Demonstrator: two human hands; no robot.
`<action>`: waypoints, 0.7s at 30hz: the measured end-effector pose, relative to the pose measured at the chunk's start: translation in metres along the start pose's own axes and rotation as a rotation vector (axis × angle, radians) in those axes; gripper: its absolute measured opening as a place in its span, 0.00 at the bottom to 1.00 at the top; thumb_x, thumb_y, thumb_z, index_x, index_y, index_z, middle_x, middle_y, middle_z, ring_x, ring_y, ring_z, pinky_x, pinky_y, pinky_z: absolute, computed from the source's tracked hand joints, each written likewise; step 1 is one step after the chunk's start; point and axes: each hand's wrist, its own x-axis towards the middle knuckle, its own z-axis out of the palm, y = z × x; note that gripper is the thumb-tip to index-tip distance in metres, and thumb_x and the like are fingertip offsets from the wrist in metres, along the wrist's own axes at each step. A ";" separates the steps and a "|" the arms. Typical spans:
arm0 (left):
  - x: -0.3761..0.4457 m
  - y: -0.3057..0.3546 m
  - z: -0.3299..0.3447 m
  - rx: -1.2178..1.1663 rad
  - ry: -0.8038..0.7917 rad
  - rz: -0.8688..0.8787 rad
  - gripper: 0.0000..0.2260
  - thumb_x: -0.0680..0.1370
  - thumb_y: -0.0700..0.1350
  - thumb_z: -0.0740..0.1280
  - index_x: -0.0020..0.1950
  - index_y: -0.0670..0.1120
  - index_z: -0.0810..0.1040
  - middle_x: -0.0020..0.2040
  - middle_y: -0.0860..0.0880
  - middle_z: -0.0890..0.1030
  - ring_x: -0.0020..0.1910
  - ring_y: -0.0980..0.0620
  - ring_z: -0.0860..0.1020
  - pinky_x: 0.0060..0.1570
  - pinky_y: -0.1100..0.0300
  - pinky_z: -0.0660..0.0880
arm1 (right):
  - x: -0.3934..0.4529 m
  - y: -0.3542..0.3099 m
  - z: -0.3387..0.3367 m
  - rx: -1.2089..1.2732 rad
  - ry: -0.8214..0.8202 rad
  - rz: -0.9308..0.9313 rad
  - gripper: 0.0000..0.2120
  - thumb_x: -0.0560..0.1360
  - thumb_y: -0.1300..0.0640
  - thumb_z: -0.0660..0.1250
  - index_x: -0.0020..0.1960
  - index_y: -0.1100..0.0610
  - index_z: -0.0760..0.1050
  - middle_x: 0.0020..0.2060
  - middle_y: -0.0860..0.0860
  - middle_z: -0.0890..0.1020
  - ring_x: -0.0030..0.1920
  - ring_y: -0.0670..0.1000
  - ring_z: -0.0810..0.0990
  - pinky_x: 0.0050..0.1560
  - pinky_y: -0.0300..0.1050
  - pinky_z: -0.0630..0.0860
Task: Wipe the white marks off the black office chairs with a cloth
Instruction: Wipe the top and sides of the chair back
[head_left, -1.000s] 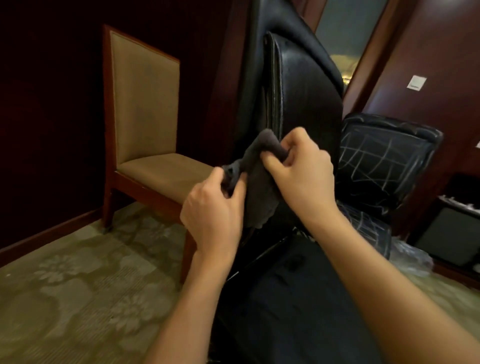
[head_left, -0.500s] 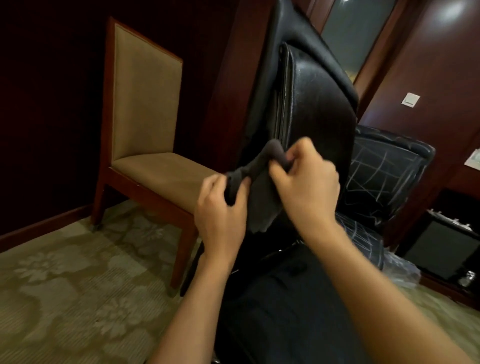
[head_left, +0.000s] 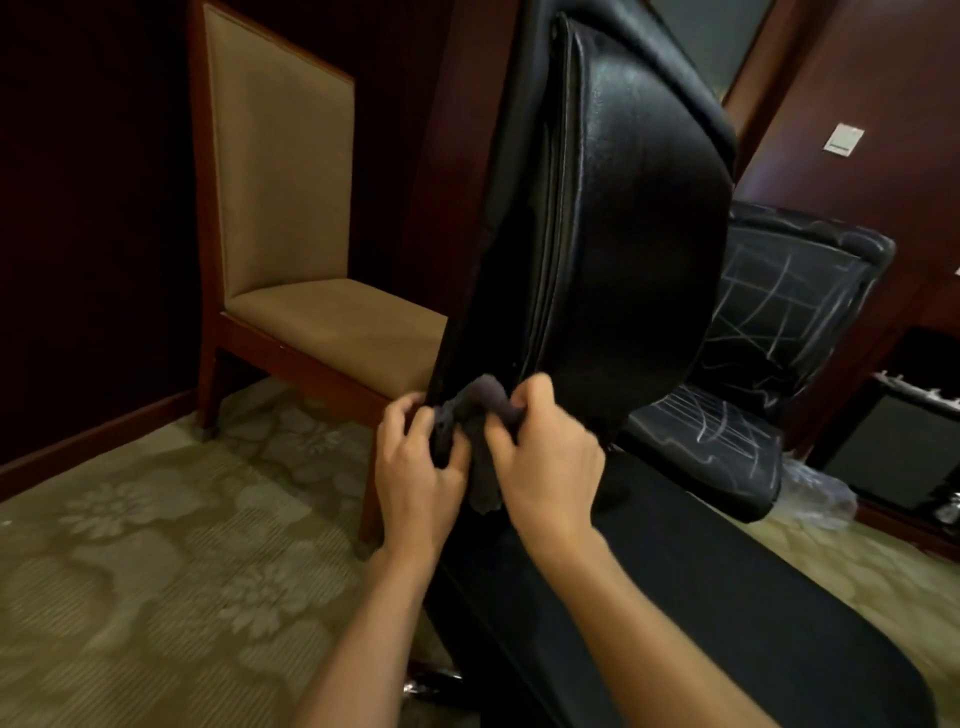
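Gripping a grey cloth (head_left: 485, 415) with both hands, left hand (head_left: 415, 467) and right hand (head_left: 545, 457) curled, at the near black office chair (head_left: 639, 234) backrest's lower edge | beige wooden chair (head_left: 291, 218) beside | chalk-marked second office chair (head_left: 779, 322) behind, partly blocked

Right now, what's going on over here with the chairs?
A person is cleaning black leather office chairs. Both hands grip a dark grey cloth at the lower edge of the near black office chair's backrest: the left hand on its left end, the right hand bunching the rest. This backrest shows no white marks here. The second black office chair behind it is covered in white scribbles. A tan upholstered wooden chair stands to the left.
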 end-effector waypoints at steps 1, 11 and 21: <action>-0.008 -0.009 0.002 0.009 -0.016 -0.035 0.18 0.76 0.52 0.64 0.55 0.39 0.80 0.59 0.44 0.76 0.58 0.44 0.77 0.57 0.56 0.72 | -0.011 0.006 0.008 0.006 -0.030 0.027 0.12 0.76 0.47 0.68 0.46 0.49 0.65 0.36 0.48 0.80 0.39 0.55 0.81 0.38 0.50 0.73; -0.028 -0.013 -0.008 -0.022 -0.010 -0.129 0.07 0.77 0.40 0.70 0.52 0.38 0.79 0.53 0.46 0.75 0.52 0.46 0.77 0.51 0.65 0.68 | -0.036 0.007 0.017 0.226 -0.027 0.226 0.10 0.73 0.52 0.71 0.43 0.49 0.69 0.28 0.45 0.74 0.31 0.44 0.76 0.36 0.52 0.77; -0.108 0.029 -0.060 0.138 0.095 0.033 0.14 0.75 0.51 0.65 0.45 0.40 0.79 0.54 0.43 0.75 0.52 0.45 0.75 0.47 0.50 0.77 | -0.107 -0.001 -0.026 0.360 0.030 0.208 0.09 0.70 0.52 0.70 0.44 0.52 0.70 0.27 0.45 0.73 0.29 0.46 0.74 0.33 0.53 0.75</action>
